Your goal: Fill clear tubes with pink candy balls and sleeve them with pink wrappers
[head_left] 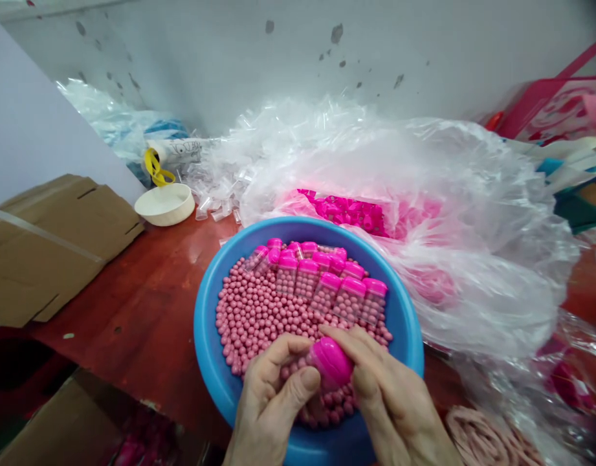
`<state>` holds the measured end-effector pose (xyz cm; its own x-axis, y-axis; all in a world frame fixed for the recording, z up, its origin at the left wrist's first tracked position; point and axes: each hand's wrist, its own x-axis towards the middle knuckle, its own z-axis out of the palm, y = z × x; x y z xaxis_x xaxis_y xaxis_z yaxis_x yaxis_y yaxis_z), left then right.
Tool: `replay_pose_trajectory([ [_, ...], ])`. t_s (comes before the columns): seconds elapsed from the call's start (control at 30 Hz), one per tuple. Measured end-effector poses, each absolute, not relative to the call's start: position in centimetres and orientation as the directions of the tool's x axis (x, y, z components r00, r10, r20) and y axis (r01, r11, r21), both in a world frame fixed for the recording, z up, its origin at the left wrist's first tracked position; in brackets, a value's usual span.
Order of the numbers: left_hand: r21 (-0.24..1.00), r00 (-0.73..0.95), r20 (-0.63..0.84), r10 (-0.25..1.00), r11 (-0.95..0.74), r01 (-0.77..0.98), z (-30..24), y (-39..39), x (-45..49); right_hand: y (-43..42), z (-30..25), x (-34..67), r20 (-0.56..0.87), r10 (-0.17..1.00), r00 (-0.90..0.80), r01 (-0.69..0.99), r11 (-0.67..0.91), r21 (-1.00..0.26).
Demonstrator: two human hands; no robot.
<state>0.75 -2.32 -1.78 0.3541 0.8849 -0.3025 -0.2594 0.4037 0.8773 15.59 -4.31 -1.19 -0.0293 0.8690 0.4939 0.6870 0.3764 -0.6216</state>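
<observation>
A glossy pink plastic capsule (330,364) is held over the blue plastic basin (307,226), just above a bed of pink beads (259,323). It is pinched between the left hand (271,398), its thumb pressed to the capsule's near side, and the right hand (389,395), whose fingers (343,342) lie pressed together across the top. The shell is judged light, stiff and smooth, so slipping seems likelier than crushing; its rounded middle offers the surest hold. Pink-capped clear tubes (327,291) are laid on the beads, and the basin is carried by a red desk (147,291).
</observation>
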Motion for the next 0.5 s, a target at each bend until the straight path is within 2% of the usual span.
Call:
replay_pose_trajectory([
  [0.07,0.872,0.322,-0.319,0.892,0.409,-0.269,-1.9,-2.4,0.7,-4.5,-2.4,15.0,0.655,0.744,-0.131,0.746,0.509,-0.429],
  [0.17,0.871,0.292,-0.349,0.890,0.423,-0.251,-2.1,-2.6,0.5,-4.5,-3.9,14.3,0.696,0.702,-0.151,0.841,0.461,-0.282],
  [0.37,0.886,0.332,-0.360,0.872,0.431,-0.171,-2.3,-2.7,0.1,-4.3,-4.5,14.7,0.717,0.655,-0.240,0.842,0.508,-0.182],
  [0.5,0.930,0.244,-0.333,0.911,0.360,-0.072,-2.4,-2.8,0.0,-4.0,-4.6,14.4,0.695,0.692,-0.194,0.861,0.460,-0.218],
])
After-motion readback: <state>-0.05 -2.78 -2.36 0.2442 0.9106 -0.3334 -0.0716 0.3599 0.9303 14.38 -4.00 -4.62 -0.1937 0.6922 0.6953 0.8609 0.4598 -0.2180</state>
